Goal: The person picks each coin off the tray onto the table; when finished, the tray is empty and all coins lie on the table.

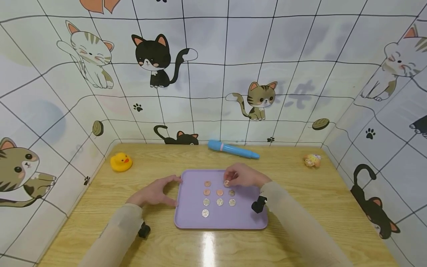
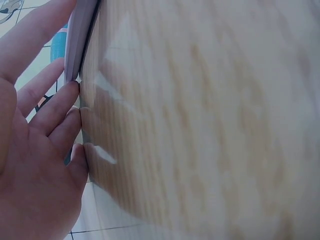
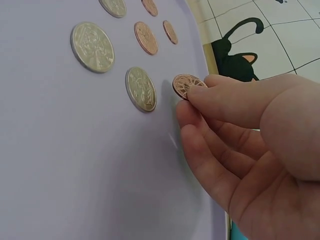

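My right hand (image 1: 245, 175) pinches a copper coin (image 3: 186, 85) between thumb and fingertips, close over the far edge of the lilac tray (image 1: 240, 218). Several other coins lie on the tray in loose rows. Copper ones, such as the coin (image 1: 207, 183) at the far left, are toward the back. Silver ones, such as the coin (image 1: 205, 213) at the front left, are nearer me. A yellowish coin (image 3: 141, 89) lies flat just beside the pinched one. My left hand (image 1: 156, 191) holds nothing; its spread, relaxed thumb and fingers touch the tray's left rim.
On the wooden table (image 1: 150, 256), a yellow rubber duck (image 1: 121, 162) stands at the back left. A blue capped pen-like stick (image 1: 233, 149) lies behind the tray. A small figurine (image 1: 312, 160) sits at the back right. Cat-patterned walls (image 1: 207, 74) enclose the table's back and sides.
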The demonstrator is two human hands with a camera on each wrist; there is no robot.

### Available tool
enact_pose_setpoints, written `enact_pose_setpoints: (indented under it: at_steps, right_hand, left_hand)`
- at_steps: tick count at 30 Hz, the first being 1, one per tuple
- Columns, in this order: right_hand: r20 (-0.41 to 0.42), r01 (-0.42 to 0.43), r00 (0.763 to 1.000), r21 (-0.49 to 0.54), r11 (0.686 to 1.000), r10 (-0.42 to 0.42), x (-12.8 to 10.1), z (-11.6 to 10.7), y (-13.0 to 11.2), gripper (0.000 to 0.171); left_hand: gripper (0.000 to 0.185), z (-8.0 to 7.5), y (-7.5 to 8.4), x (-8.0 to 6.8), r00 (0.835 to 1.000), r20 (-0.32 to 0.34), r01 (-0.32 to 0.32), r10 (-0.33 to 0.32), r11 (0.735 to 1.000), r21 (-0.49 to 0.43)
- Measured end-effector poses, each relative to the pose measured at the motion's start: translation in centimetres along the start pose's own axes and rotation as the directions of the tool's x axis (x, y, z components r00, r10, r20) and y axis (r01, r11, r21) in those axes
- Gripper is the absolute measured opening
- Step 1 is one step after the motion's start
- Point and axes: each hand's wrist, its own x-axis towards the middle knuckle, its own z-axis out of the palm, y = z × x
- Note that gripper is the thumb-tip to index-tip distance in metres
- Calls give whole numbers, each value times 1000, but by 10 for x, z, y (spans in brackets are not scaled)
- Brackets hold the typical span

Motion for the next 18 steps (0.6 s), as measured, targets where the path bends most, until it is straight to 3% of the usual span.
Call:
enact_pose_setpoints:
  at_steps: [18]
  right_hand:
    - [-36, -1, 999, 14, 1000, 2, -25, -19, 14, 9]
  left_hand:
    - [76, 1, 1, -1, 1000, -9, -16, 15, 1000, -25]
